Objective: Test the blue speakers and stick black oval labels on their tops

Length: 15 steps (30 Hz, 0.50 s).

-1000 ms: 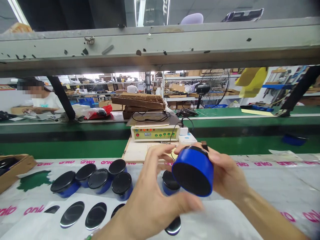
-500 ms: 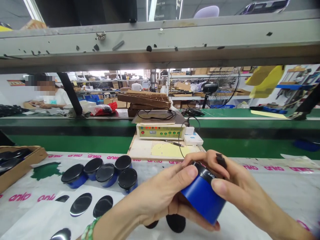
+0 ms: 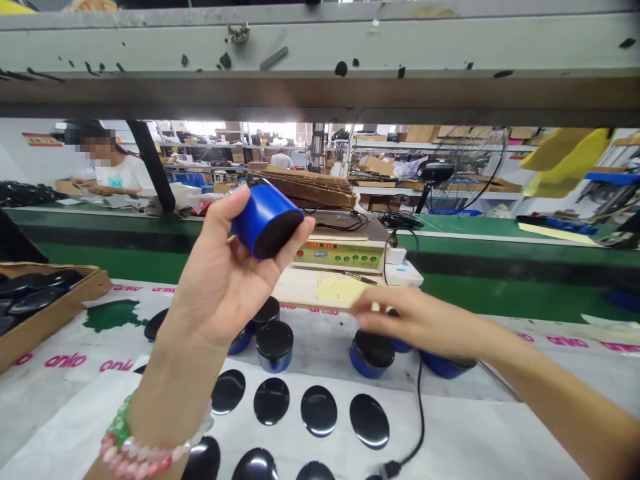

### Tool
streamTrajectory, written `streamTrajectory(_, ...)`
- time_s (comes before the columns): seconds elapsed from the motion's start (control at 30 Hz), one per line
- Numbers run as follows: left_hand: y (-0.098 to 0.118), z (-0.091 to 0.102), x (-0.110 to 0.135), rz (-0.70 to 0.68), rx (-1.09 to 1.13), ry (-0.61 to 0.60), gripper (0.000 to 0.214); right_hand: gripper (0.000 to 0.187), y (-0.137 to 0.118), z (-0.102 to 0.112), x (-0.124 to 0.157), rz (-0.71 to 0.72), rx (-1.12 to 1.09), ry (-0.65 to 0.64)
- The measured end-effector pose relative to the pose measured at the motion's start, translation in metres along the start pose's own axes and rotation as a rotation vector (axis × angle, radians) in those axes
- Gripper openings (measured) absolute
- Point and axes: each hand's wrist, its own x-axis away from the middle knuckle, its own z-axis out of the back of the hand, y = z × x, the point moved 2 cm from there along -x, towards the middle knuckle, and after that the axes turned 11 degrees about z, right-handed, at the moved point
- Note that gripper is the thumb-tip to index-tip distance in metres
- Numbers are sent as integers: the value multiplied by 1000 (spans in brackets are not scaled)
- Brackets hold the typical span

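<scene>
My left hand (image 3: 230, 280) holds a small blue cylindrical device (image 3: 257, 217) up in front of me, tilted, with its flat black end turned to the right. Thumb and fingers grip its sides. Lower down on the right, my right hand (image 3: 400, 317) hovers, slightly blurred, over another blue cylinder with a black top (image 3: 373, 353). Its fingers are bent and a gap shows between them and the thumb, with nothing visible inside. More blue cylinders partly hide behind that hand. To the left stands a similar one (image 3: 275, 345) among others, partly covered by my left arm.
A white sheet with glossy black oval discs (image 3: 319, 410) lies in front. A black cable (image 3: 421, 407) runs across it. Behind stands a tester box with lit buttons (image 3: 340, 257). A carton of black parts (image 3: 95, 283) sits left. A shelf beam (image 3: 320, 60) crosses overhead.
The left hand has raised the blue device up and to the left and turned it over. The right hand has let go of it and moved to cylinders on the right, as the view shifted.
</scene>
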Motion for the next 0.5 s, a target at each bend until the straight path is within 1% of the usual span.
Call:
streamTrajectory(0.03,1,0,1,5,11,2,21,17,12,-1,-24,-27,61,49)
streamTrajectory(0.1,2,1,2,8,12,-7,19,17,41,-12,-64,-80,114,77)
streamTrajectory(0.13,2,1,2,8,7,-13,18,20,56,-20,-78,-112,130,82)
streamTrajectory(0.2,3,1,3,16,-5,-31,16,24,82,-35,-96,-166,151,111)
streamTrajectory(0.27,3,1,4,28,-5,-44,16,28,100,-47,-104,-206,156,141)
streamTrajectory(0.33,4,0,4,35,2,-47,15,29,111,-53,-106,-232,147,156)
streamTrajectory(0.5,6,0,3,29,12,-34,13,28,119,-52,-105,-274,122,167)
